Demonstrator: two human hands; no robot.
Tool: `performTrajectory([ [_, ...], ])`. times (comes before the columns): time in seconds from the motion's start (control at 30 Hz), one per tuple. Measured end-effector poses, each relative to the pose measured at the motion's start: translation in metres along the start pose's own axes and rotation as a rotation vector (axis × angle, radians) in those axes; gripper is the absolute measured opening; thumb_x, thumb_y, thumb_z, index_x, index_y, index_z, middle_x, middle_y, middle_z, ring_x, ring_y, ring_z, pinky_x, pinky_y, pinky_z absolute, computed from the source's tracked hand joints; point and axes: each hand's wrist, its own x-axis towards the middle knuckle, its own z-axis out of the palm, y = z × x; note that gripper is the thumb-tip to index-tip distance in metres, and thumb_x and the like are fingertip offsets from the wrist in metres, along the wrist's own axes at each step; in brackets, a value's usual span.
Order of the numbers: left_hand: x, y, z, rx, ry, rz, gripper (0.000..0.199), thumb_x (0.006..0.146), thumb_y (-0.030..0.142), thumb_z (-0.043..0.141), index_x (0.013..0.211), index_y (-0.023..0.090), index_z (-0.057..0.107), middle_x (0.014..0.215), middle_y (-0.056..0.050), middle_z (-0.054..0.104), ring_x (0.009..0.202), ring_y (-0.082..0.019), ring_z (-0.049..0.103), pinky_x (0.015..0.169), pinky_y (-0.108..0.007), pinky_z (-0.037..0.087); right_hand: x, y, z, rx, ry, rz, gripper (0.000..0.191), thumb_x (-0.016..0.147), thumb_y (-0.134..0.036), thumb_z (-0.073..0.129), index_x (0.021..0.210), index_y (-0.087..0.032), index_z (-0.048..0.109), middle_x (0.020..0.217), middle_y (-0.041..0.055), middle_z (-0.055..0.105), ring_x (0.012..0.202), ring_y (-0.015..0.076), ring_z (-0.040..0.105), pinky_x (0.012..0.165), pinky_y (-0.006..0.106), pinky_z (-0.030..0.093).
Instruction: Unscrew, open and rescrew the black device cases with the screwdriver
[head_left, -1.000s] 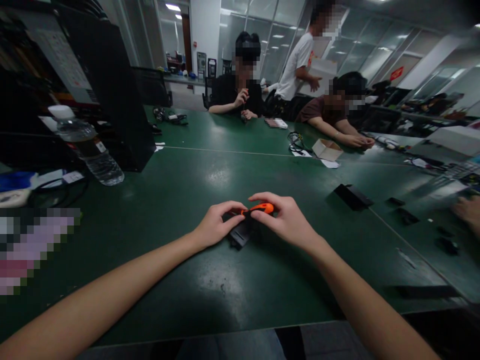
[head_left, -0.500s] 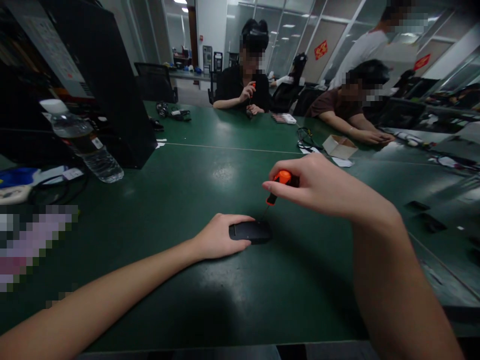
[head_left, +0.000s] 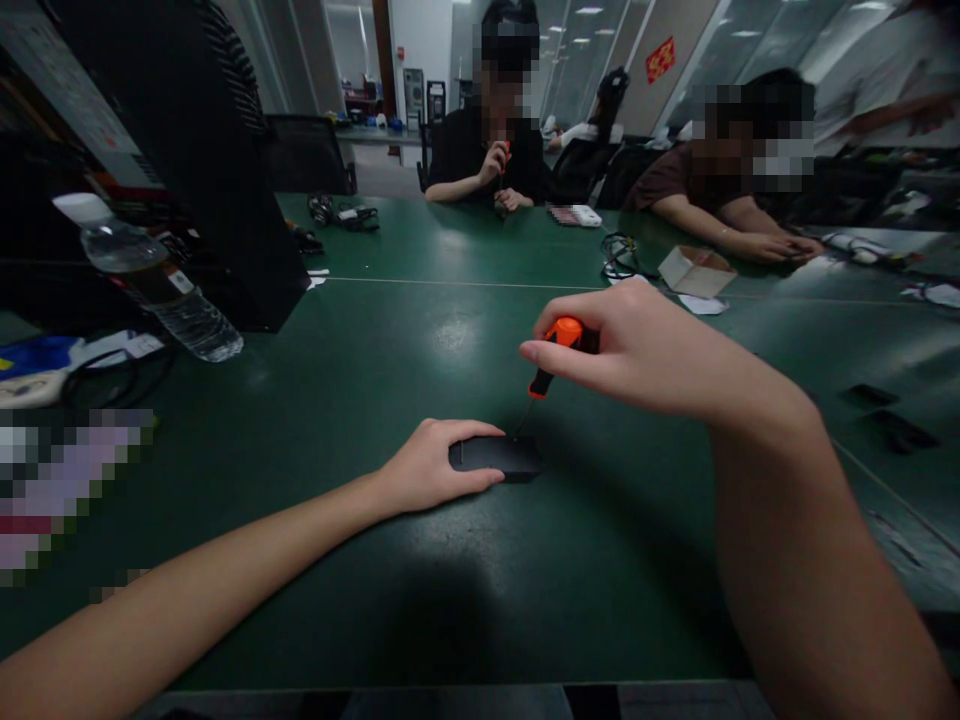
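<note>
A black computer mouse [head_left: 495, 457] lies on the green tabletop, looking bottom side up. My left hand [head_left: 439, 465] is closed around its left end, thumb on the near edge and fingers along the far edge. Above it, my right hand [head_left: 622, 345] grips an orange and black screwdriver [head_left: 543, 378] by the handle, with the fingers wrapped round it. The thin shaft slants down to the mouse's far edge, where the tip appears to touch. Part of the handle is hidden by my fingers.
A tilted water bottle [head_left: 154, 275] and a black computer case [head_left: 202, 180] stand at the left. Cables [head_left: 341, 213] lie at the back. Farther right is a small open cardboard box [head_left: 696, 272]. Across the table, a person [head_left: 487, 150] holds another screwdriver; a second person [head_left: 712, 190] leans in at the right.
The camera view has shifted slightly. Both hands keep their grips; the screwdriver tip sits a little further left along the mouse's far edge. A standing person at the right has moved.
</note>
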Motion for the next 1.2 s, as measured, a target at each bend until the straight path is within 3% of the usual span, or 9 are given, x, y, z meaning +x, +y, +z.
performTrajectory([
  [0.53,0.000,0.001,-0.001,0.008,-0.010,0.008,0.046,0.086,0.040,0.078,0.127,0.021,0.070,0.118,-0.006,0.077,0.100,-0.024,0.073,0.088,-0.032,0.054,0.001,-0.004,0.005,0.050,-0.040,-0.017,0.030,0.096,-0.041,0.056,0.081,-0.018,0.070,0.062,-0.0014,0.063,0.055,0.0116,0.050,0.060,0.028,0.035],
  [0.67,0.000,0.000,-0.001,0.015,-0.015,0.022,0.047,0.085,0.040,0.078,0.127,0.020,0.069,0.121,-0.006,0.075,0.104,-0.024,0.072,0.094,-0.034,0.053,-0.006,-0.003,-0.001,0.038,-0.086,-0.050,0.018,0.091,-0.029,0.057,0.097,-0.020,0.071,0.081,0.0015,0.071,0.068,0.0152,0.060,0.066,0.028,0.040],
  [0.77,0.000,-0.002,0.000,0.028,-0.011,0.046,0.048,0.084,0.039,0.079,0.127,0.020,0.068,0.121,-0.006,0.075,0.105,-0.024,0.071,0.094,-0.033,0.052,-0.014,-0.001,-0.006,0.012,-0.113,-0.108,0.025,0.084,-0.019,0.057,0.106,-0.021,0.069,0.096,0.0039,0.073,0.082,0.0187,0.064,0.072,0.028,0.043],
  [0.97,-0.001,-0.001,0.000,0.063,-0.003,0.053,0.048,0.082,0.036,0.080,0.126,0.021,0.067,0.118,-0.006,0.075,0.103,-0.024,0.070,0.092,-0.033,0.051,-0.014,-0.005,-0.003,-0.020,-0.109,-0.114,0.013,0.090,-0.027,0.059,0.088,-0.021,0.071,0.084,0.0028,0.073,0.074,0.0167,0.064,0.067,0.027,0.042],
  [1.2,-0.001,-0.002,0.001,0.067,0.004,0.047,0.045,0.083,0.039,0.079,0.122,0.020,0.068,0.115,-0.006,0.075,0.100,-0.024,0.070,0.092,-0.034,0.052,-0.015,-0.017,-0.007,0.070,-0.096,-0.208,0.018,0.086,-0.016,0.054,0.096,-0.021,0.070,0.091,0.0030,0.073,0.080,0.0179,0.064,0.072,0.029,0.044],
])
